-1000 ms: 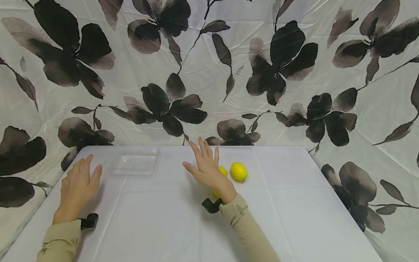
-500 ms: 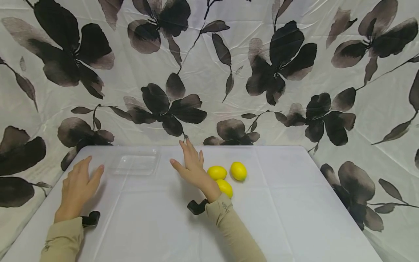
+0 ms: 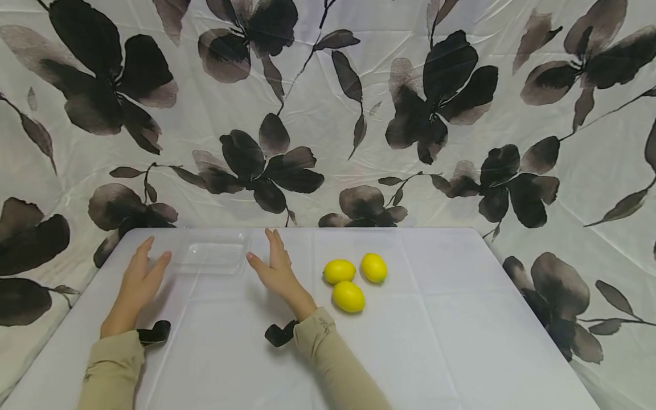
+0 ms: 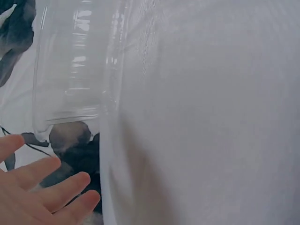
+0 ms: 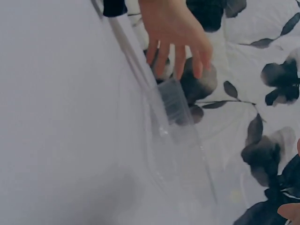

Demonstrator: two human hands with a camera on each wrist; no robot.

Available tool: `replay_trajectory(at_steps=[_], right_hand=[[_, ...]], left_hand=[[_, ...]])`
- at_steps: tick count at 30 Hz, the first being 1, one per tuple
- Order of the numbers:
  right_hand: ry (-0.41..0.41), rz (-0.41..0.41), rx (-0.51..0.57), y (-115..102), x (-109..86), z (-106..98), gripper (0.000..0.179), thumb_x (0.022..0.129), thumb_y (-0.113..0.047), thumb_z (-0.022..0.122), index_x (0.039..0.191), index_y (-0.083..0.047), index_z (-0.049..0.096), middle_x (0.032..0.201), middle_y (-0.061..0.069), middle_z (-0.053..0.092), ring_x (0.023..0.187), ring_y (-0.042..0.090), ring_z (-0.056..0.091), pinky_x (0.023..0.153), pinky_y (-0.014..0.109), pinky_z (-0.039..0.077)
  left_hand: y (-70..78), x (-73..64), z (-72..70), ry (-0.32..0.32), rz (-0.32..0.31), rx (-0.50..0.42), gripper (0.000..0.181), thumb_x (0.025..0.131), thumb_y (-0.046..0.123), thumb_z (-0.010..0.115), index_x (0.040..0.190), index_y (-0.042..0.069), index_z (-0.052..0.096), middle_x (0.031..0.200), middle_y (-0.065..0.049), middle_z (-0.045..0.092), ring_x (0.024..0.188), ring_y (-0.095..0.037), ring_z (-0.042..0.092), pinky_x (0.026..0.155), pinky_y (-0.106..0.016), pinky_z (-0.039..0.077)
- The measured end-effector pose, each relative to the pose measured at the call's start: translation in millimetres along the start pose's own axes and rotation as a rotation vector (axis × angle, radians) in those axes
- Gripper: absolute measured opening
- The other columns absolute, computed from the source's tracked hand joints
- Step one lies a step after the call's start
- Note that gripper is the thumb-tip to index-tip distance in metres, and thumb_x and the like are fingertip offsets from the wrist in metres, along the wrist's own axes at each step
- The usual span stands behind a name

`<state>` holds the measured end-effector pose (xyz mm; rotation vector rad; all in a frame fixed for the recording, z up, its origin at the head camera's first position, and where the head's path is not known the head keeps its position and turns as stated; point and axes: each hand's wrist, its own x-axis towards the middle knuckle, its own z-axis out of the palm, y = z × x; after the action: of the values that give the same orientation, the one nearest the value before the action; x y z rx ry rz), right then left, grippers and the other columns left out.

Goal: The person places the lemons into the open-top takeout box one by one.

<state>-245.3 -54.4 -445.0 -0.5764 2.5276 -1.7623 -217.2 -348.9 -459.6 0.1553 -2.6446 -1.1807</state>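
A clear plastic container (image 3: 215,259) sits near the far left edge of the white table; it also shows in the left wrist view as a clear box (image 4: 75,61) and in the right wrist view. My left hand (image 3: 138,285) is just left of it, fingers extended and thumb apart, holding nothing. On the container's other side is my right hand (image 3: 279,279), fingers straight, thumb spread toward the container, with nothing in it. Three yellow lemons lie in a cluster to the right of my right hand: one at the left (image 3: 339,271), one in front (image 3: 348,296) and one at the right (image 3: 373,268).
A white cloth covers the table (image 3: 461,341). Behind it hangs a pale curtain (image 3: 328,102) printed with dark flowers, right at the table's far edge. A black wrist camera (image 3: 280,335) juts from the right wrist.
My right hand has moved left from over the lemons toward the container, uncovering them. My left hand has shifted slightly right, closer to the container, and turned so its fingers look narrower.
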Motion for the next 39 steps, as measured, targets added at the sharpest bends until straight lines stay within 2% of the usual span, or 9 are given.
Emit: replay_trajectory(at_steps=[4,8,16,20,29,39], right_hand=[[-0.017,0.054,0.056,6,1.1,11,0.073,0.099,-0.037,0.054,0.157,-0.007,0.022,0.164,0.020,0.010,0.150,0.036,0.013,0.117,0.059,0.016],[-0.053,0.076,0.084,11,2.3,18,0.074,0.100,-0.035,0.053,0.158,-0.005,0.019,0.165,0.018,0.005,0.151,0.030,0.008,0.120,0.049,0.014],[-0.137,0.114,0.069,17,10.5,34,0.073,0.102,-0.036,0.049,0.158,-0.004,0.016,0.165,0.015,0.003,0.152,0.026,0.005,0.122,0.042,0.010],[-0.160,0.124,0.057,20,11.6,39,0.073,0.101,-0.037,0.049,0.158,-0.003,0.017,0.165,0.016,0.005,0.152,0.026,0.006,0.122,0.039,0.010],[-0.168,0.076,0.033,21,10.3,40,0.073,0.102,-0.034,0.046,0.156,0.005,0.015,0.163,0.019,0.015,0.150,0.026,0.014,0.121,0.032,0.013],[-0.171,0.137,0.011,22,11.9,43,0.073,0.102,-0.037,0.048,0.158,-0.004,0.016,0.163,0.007,0.022,0.148,0.019,0.022,0.119,0.028,0.017]], left_hand=[[-3.0,0.3,3.8,-0.034,-0.013,-0.027,0.070,0.107,0.038,0.034,0.158,0.000,0.005,0.157,-0.035,0.012,0.135,-0.063,0.022,0.107,-0.073,0.019],[-8.4,0.0,6.9,-0.067,0.008,-0.036,0.067,0.108,0.034,0.034,0.157,-0.001,0.005,0.157,-0.036,0.012,0.132,-0.064,0.026,0.107,-0.071,0.023],[-14.7,0.9,10.5,-0.108,0.033,-0.008,0.066,0.108,0.034,0.034,0.157,-0.003,0.009,0.155,-0.036,0.017,0.130,-0.063,0.031,0.105,-0.071,0.025],[-14.8,1.1,12.8,-0.114,0.032,-0.014,0.066,0.108,0.035,0.035,0.157,-0.002,0.009,0.157,-0.034,0.016,0.132,-0.062,0.029,0.106,-0.071,0.024],[-9.3,1.8,16.7,-0.134,-0.002,-0.003,0.069,0.108,0.038,0.035,0.158,0.001,0.005,0.158,-0.032,0.013,0.135,-0.060,0.026,0.107,-0.070,0.022],[-7.7,1.5,16.0,-0.127,0.002,0.019,0.070,0.107,0.039,0.038,0.158,0.000,0.008,0.154,-0.034,0.024,0.132,-0.060,0.032,0.105,-0.070,0.026]])
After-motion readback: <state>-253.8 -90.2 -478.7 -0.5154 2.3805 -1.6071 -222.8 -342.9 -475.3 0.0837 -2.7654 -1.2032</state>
